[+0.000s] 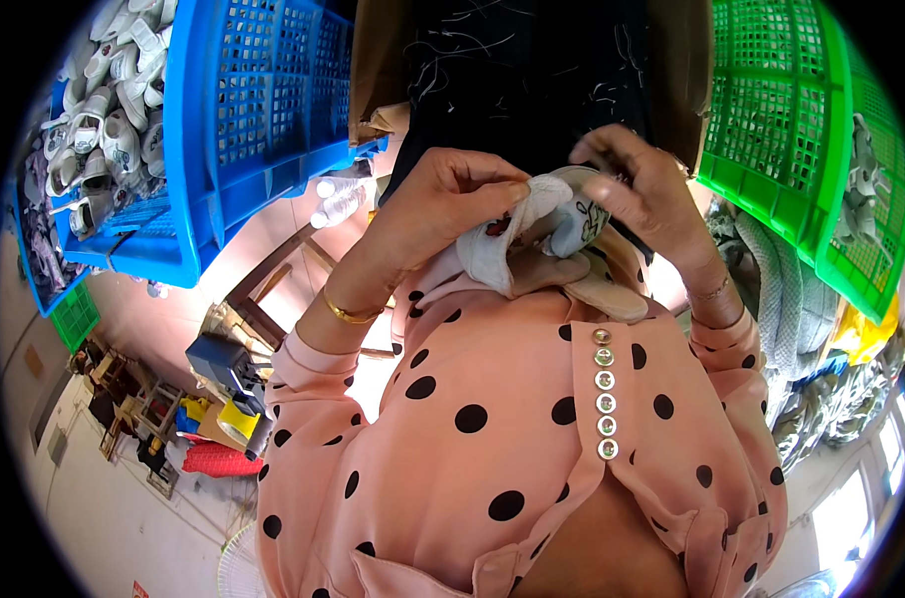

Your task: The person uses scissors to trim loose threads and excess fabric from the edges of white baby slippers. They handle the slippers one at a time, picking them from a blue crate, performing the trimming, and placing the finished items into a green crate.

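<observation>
Left hand (444, 204), pinching the white shoe (542, 204) at its ten o'clock, should hold steady; right hand (659, 194), two o'clock, blurred, grip undeterminable.

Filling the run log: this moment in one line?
left hand: pinches white shoe; right hand: at shoe, contact unclear; blue crate: left; green crate: right

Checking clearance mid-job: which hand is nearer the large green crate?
Right. The right hand is left of the large green crate; the left hand is farther left, pinching the white shoe.

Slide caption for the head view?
Left hand pinches a white shoe piece, blurred right hand alongside, blue basket left, green basket right.
</observation>
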The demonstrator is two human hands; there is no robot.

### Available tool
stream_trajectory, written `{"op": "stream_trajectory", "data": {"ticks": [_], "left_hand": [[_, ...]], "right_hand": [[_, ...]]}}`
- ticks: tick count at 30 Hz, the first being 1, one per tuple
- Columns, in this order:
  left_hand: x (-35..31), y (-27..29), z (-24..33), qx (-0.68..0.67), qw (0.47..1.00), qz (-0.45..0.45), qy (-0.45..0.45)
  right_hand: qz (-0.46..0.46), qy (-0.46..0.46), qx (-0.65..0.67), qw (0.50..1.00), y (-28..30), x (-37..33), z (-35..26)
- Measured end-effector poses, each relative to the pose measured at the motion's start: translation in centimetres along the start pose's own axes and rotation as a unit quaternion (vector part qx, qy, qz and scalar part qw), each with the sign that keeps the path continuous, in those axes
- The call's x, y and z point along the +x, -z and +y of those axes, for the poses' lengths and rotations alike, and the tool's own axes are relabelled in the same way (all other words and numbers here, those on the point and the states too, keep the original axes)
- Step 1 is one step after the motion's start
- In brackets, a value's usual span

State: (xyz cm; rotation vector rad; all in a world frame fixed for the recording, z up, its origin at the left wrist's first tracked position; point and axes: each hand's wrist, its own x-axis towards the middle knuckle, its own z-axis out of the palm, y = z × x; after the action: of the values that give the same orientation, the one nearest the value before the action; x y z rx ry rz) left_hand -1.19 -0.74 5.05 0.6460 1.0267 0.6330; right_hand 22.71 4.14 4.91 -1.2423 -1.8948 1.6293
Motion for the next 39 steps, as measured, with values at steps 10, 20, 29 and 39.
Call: {"op": "stream_trajectory", "data": {"ticks": [10, 20, 29, 39], "left_hand": [[-0.2, -1.4, 1.0, 0.284, 0.930, 0.107, -0.208], [1.4, 2.0, 1.3, 0.502, 0.714, 0.293, -0.390], [0.0, -1.0, 0.6, 0.161, 0.983, 0.047, -0.074], [-0.9, -1.0, -0.2, -0.018, 0.997, 0.068, -0.009]], "right_hand": [[-0.072, -0.069, 0.046, 0.994, -0.8, 0.8, -0.5], [-0.109, -0.123, -0.005, 0.986, -0.2, 1.0, -2.2], [0.039, -0.064, 0.063, 0.995, -1.7, 0.3, -0.8], [0.131, 0.037, -0.202, 0.970, -1.1, -0.4, -1.4]]}}
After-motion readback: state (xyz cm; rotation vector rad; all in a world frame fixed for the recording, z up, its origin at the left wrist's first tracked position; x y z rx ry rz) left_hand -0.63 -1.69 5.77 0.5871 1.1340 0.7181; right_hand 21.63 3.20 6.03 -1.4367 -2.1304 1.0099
